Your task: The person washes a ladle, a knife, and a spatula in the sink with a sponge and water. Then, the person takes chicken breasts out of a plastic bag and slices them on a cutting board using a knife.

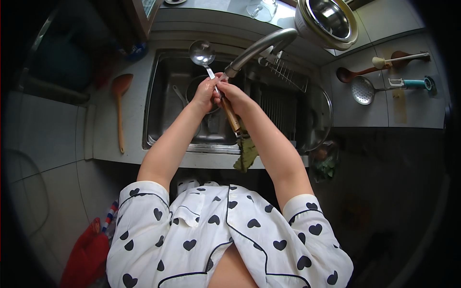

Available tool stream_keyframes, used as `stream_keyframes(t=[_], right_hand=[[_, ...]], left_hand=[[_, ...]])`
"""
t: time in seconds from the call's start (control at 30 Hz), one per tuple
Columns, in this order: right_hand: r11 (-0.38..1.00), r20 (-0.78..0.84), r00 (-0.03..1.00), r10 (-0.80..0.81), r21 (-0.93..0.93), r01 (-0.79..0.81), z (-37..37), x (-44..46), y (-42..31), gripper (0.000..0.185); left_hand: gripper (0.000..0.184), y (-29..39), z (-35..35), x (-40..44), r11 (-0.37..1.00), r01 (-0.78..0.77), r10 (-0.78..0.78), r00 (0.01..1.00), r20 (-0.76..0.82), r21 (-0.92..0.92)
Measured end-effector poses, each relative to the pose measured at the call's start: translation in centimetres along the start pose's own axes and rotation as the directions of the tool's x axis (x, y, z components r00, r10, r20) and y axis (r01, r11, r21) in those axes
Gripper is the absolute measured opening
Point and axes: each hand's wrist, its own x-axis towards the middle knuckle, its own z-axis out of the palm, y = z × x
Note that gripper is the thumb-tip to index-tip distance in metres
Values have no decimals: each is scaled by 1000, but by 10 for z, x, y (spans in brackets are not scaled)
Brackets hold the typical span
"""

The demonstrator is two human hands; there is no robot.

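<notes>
Left hand (206, 91) and right hand (234, 97) are gripping a ladle (210, 73), bowl (201, 52) toward the sink's (161, 110) far edge. It's likely feeling light, stiff, slippery, surest at the wooden handle (230, 115).

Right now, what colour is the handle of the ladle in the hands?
The ladle handle is brown and wood-like, best seen in the head view.
</notes>
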Motion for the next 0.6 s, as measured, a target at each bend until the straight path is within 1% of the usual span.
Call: stream_keyframes(t=[0.03, 0.07, 0.13, 0.17, 0.27, 0.3, 0.4, 0.43, 0.47, 0.53, 0.57, 0.6], right_hand=[[998, -7, 998, 64, 22, -64, 0, 6, -6, 22], [991, -13, 992, 127, 43, -127, 0, 12, -11, 23], [989, -93, 985, 145, -18, -147, 8, 24, -19, 22], [986, -134, 979, 154, -46, -161, 12, 29, -22, 22], [972, -40, 972, 234, 20, -233, 16, 38, -28, 19], [973, -124, 969, 215, -53, -223, 21, 34, -29, 16], [957, -111, 994, -8, -288, -25, 18, 18, -14, 17], [954, -76, 989, -128, -280, 102, 16, 19, -2, 17], [936, -116, 986, -122, -344, 75, 8, 14, 6, 17], [934, -195, 975, -108, -355, 32, 5, 3, 11, 17], [920, -209, 973, -102, -392, 12, 4, -4, 15, 18], [904, -223, 970, -97, -428, -8, 5, -13, 18, 18]], left_hand=[[25, 0, 6, -3, 1000, -18, 17, 998, -60, -23], [26, 1, 9, -6, 998, -45, 41, 995, -87, -52], [27, 4, 11, -8, 990, -100, 85, 986, -143, -104], [28, 3, 6, -4, 990, -116, 104, 985, -138, -83], [26, 10, 6, -8, 985, -116, 90, 976, -197, -125], [23, 9, 5, -8, 992, -91, 74, 979, -192, -84], [21, -4, -4, -4, 999, -14, 20, 984, -178, 37], [30, -10, -7, 5, 999, -31, 38, 983, -177, 42], [32, -18, -9, 14, 1000, 14, -8, 973, -230, 24], [37, -19, 4, 23, 995, 98, -99, 939, -330, -18], [43, -28, -4, 38, 991, 82, -115, 922, -370, -104], [43, -30, -8, 47, 981, 58, -142, 869, -474, -187]])
